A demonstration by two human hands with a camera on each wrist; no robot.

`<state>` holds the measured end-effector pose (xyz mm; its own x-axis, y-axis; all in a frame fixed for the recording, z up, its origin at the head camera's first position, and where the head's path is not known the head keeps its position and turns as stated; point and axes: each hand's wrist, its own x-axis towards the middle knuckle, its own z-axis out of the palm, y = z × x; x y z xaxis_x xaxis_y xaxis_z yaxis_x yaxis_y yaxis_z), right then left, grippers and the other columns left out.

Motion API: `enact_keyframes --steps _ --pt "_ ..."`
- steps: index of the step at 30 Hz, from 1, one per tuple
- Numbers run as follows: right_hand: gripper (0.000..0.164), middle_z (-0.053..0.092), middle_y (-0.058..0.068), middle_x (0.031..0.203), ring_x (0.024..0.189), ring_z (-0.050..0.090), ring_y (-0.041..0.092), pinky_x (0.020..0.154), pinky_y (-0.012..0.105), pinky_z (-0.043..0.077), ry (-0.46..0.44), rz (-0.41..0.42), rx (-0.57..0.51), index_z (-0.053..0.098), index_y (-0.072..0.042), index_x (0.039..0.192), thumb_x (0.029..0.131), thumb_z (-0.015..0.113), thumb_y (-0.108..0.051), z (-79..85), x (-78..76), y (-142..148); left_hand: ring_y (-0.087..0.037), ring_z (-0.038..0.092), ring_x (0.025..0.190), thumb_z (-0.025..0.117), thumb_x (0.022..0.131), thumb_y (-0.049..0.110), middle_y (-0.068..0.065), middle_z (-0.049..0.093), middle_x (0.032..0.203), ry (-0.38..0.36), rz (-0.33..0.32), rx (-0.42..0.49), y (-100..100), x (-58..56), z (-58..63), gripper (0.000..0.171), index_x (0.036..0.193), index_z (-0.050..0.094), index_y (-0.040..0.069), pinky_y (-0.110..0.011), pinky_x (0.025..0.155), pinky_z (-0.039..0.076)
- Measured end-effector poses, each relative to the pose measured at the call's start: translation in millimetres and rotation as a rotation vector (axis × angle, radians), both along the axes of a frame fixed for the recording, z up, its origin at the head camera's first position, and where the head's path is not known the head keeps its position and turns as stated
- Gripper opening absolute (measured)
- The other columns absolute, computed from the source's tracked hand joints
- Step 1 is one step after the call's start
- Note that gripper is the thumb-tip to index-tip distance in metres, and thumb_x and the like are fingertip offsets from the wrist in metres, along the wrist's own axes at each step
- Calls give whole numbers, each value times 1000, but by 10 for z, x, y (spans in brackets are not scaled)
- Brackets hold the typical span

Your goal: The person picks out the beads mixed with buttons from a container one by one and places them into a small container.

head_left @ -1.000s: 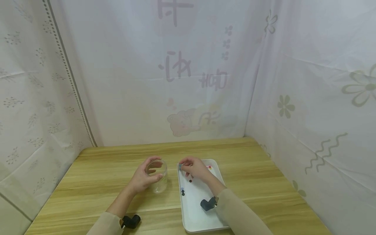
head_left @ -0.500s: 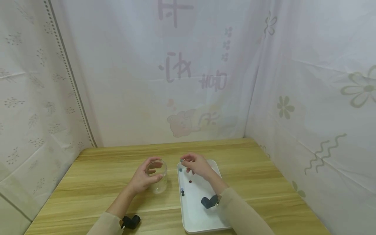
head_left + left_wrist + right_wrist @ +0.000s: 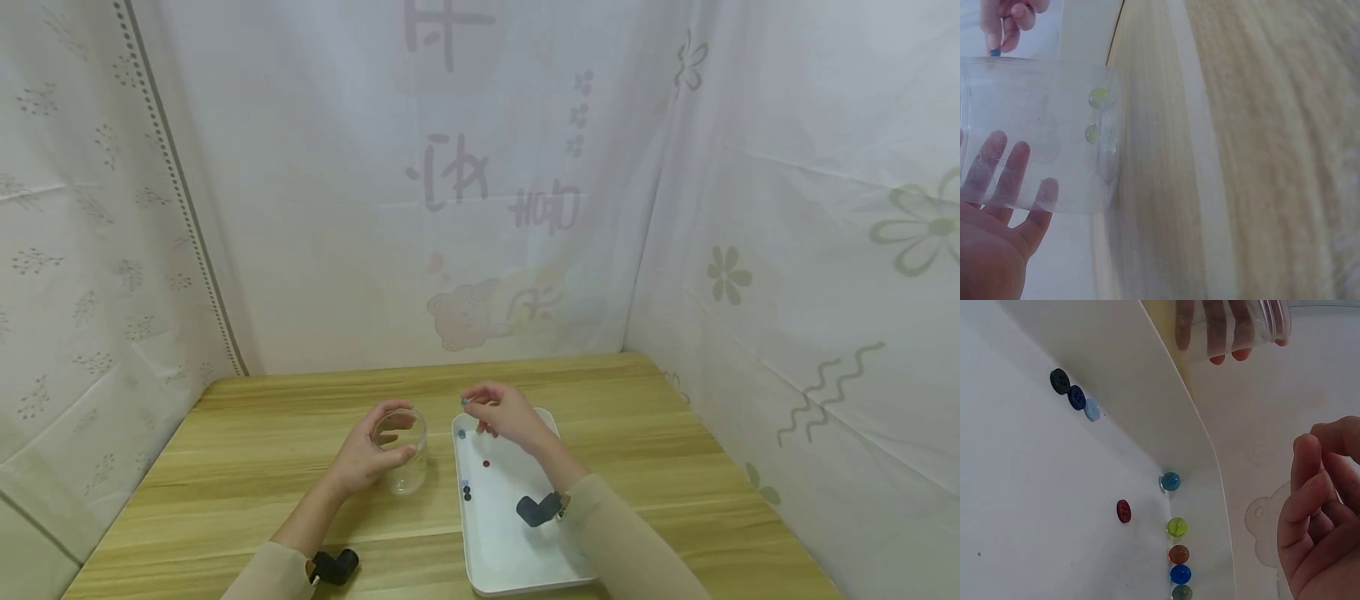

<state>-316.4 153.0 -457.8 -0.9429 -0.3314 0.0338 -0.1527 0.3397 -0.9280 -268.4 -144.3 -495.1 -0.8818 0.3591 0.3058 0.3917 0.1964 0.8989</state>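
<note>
My left hand [image 3: 365,452] grips a clear plastic jar [image 3: 408,477] standing on the table, thumb and fingers curled round its side. Two yellow-green marbles [image 3: 1099,98] lie at the jar's bottom in the left wrist view. Above the far left corner of a white tray [image 3: 498,546], my right hand [image 3: 510,417] pinches a small blue marble [image 3: 995,53] between thumb and fingertips. That marble is hidden by the fingers in the right wrist view. Within the tray, a teal marble [image 3: 1171,481] and a yellow-green marble [image 3: 1177,527] lie along the far wall, beside several others.
A black button [image 3: 1060,382], a dark blue button [image 3: 1077,397] and a light blue button [image 3: 1092,409] lie in a row along the tray's left wall. Farther in lies a red button [image 3: 1124,511]. Printed white curtains [image 3: 337,208] enclose the wooden table [image 3: 247,467].
My right hand has risen from the tray's far left corner with the blue marble pinched in it, uncovering a teal marble there. The left hand and jar have stayed put.
</note>
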Motion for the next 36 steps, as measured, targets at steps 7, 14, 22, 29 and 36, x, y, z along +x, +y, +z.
enact_keyframes --steps 7,14,22,29,36 --pt "28 74 24 120 74 68 19 65 32 56 -9 18 -20 74 -8 129 104 75 -21 103 9 0 -48 61 138 81 96 16 -24 65 146 -11 2 -4 -1 6 2 63 152 53 9 -74 114 46" --pt "30 75 13 118 79 70 27 60 28 54 12 30 -8 73 -9 132 105 75 -24 217 37 -19 -48 60 139 80 98 16 -23 64 147 -12 -7 1 1 14 7 65 154 50 3 -74 115 45" --pt "34 75 21 122 75 67 18 56 25 51 68 53 -4 71 -4 133 106 72 -25 340 47 -42 -49 60 138 80 97 15 -24 64 146 -11 -7 11 1 14 18 67 154 49 0 -74 115 45" --pt "35 74 23 122 75 68 17 58 25 51 129 67 -19 71 -3 135 106 72 -23 474 76 -48 -48 61 138 80 97 15 -24 65 146 -7 -7 13 2 13 21 62 152 53 9 -73 114 46" --pt "24 76 5 109 74 69 18 56 24 49 155 75 -38 76 -15 127 105 74 -23 639 119 -71 -49 60 138 80 97 14 -24 64 147 -8 -6 16 1 14 11 65 154 50 2 -73 114 45"
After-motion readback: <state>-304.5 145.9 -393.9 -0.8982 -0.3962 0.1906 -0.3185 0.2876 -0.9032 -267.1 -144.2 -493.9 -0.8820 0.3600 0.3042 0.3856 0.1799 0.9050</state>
